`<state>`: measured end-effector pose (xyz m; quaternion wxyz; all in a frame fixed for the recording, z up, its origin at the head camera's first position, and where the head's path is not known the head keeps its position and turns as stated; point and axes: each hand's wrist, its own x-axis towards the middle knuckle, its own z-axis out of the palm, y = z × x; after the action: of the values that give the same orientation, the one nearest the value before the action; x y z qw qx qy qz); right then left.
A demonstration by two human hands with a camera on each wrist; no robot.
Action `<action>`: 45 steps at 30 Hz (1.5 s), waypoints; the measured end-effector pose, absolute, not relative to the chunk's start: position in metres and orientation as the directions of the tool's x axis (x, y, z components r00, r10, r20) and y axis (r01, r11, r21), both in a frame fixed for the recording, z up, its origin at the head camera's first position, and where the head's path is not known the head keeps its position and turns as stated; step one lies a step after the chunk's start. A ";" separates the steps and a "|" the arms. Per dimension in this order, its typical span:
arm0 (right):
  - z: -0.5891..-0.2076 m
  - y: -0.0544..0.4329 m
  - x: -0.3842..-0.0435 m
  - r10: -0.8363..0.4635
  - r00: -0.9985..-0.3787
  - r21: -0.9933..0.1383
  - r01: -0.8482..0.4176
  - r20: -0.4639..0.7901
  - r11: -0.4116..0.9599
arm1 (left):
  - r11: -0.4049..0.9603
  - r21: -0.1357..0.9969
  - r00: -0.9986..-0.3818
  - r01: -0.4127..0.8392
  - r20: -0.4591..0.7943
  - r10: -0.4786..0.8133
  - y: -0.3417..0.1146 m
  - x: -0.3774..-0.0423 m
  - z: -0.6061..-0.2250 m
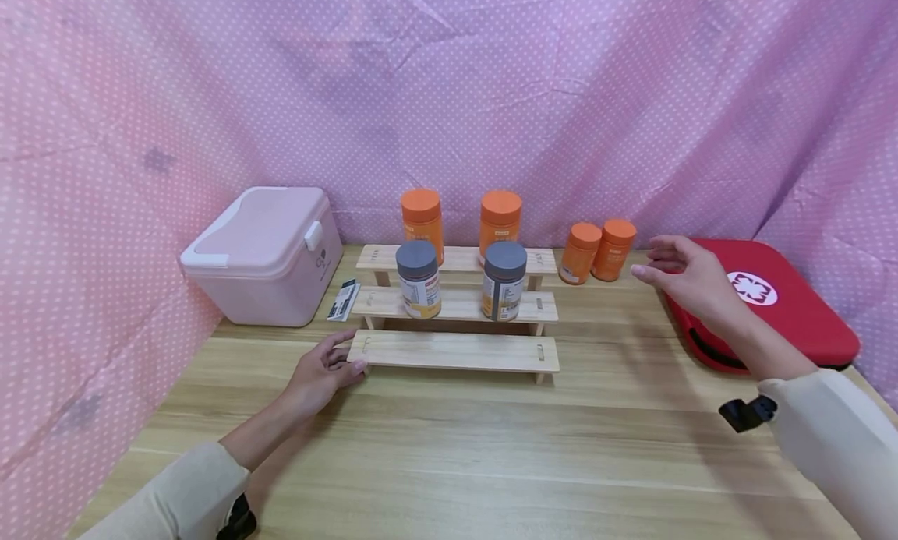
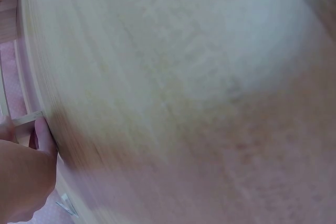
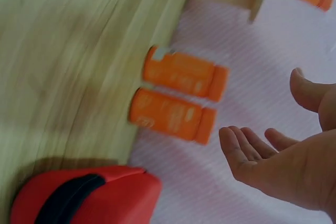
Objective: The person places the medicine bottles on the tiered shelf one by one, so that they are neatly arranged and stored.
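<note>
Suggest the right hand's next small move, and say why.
Probably ease the right hand left to grasp the rightmost small orange cylindrical bottle: the hand hovers empty beside it, while the left hand grips the stepped pale wooden rack.

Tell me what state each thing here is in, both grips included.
Pink box: lid closed
Red case: closed
Wooden rack: standing
Orange bottles on top step: upright, capped
Grey-lidded jars on middle step: upright, capped
Orange bottles beside rack: upright, capped
Printed slip: lying flat
Left grip: pinching the rack's left end
Right grip: relaxed, empty
</note>
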<state>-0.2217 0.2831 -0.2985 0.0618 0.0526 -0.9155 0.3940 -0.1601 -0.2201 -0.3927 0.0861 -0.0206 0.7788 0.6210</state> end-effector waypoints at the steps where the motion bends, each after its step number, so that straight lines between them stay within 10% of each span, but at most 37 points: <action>1: -0.300 0.285 -0.227 -0.043 -0.988 -0.714 -0.139 0.152 0.686 | 0.232 0.963 -0.984 -0.138 -0.159 0.076 -0.221 -0.160 -0.393; 20: -0.323 0.304 -0.304 -0.079 -0.997 -0.740 -0.071 0.024 0.668 | 0.243 0.957 -0.982 -0.160 -0.180 0.061 -0.221 -0.161 -0.396; 45: -0.336 0.295 -0.322 -0.046 -0.997 -0.743 -0.076 0.061 0.664 | 0.247 0.956 -0.983 -0.157 -0.175 0.054 -0.220 -0.162 -0.397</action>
<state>-0.3222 0.2953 -0.3358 0.0185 0.0335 -0.9121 0.4083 -0.1617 -0.2203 -0.3966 0.0861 -0.0327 0.7850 0.6127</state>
